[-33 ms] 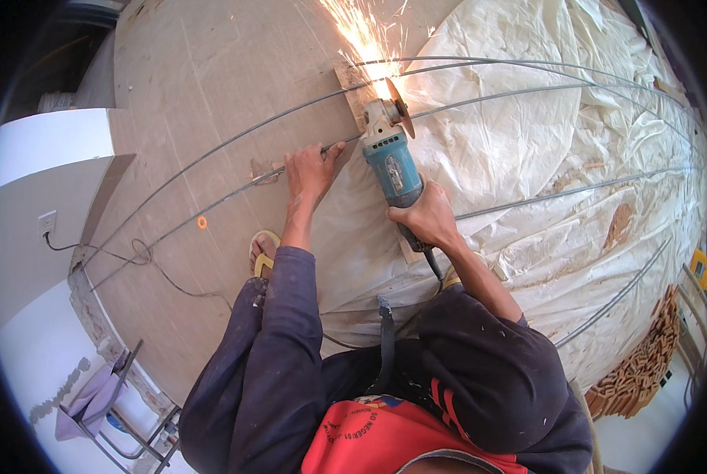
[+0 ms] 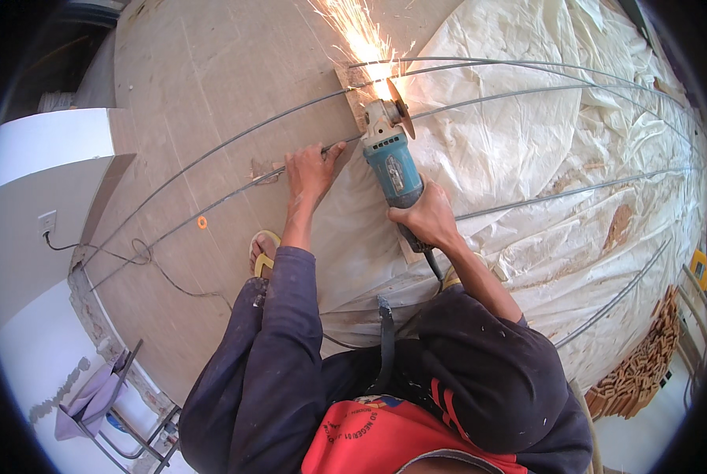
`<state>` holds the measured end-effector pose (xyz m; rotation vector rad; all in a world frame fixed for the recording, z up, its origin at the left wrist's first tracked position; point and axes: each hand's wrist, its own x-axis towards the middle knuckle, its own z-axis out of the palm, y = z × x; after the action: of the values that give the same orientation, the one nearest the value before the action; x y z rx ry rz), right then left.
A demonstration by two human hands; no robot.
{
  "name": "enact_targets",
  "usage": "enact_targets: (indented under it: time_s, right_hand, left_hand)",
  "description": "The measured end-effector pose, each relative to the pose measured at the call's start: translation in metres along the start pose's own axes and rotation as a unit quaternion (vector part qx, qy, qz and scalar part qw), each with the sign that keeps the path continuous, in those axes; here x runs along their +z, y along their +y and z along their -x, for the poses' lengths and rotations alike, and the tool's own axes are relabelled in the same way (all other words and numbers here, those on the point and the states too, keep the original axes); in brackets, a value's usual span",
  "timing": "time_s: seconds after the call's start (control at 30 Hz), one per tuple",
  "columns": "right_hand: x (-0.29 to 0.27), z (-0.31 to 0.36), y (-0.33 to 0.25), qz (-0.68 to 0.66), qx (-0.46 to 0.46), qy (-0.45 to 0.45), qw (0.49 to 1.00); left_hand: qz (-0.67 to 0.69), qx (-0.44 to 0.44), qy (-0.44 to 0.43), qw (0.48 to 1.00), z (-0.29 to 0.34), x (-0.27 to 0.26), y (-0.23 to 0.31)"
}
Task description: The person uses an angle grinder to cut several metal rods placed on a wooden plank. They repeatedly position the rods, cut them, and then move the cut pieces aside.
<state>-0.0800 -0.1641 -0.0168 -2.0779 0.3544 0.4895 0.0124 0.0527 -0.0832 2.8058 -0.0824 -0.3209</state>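
Observation:
My right hand is wrapped round the rear of a teal angle grinder, its cord running back toward my knee. The grinder's thin disc stands on edge, and bright sparks spray forward and left from it. Where the disc meets the metal is hidden by the grinder head and the glare. My left hand presses down on a long steel rod, fingers curled over it, left of the grinder. A wooden board lies under the rods near the sparks.
More long rods cross the floor. A wrinkled pale sheet covers the right side. A power cord runs to a wall socket. An orange ring lies at left. A brick-coloured pile and a chair stand near the edges.
The spray of sparks has shifted shape slightly. Both hands and the angle grinder look unmoved.

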Motion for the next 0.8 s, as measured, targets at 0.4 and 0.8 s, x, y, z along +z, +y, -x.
enact_targets:
  time_s: [0.4, 0.8]
  right_hand:
    - [0.000, 0.000, 0.004, -0.010, 0.024, 0.003, 1.000]
    - [-0.005, 0.003, 0.005, -0.014, 0.014, 0.002, 1.000]
  left_hand:
    - [-0.007, 0.016, 0.020, 1.000, -0.004, 0.009, -0.004]
    - [-0.020, 0.006, 0.010, 1.000, -0.004, 0.013, 0.000]
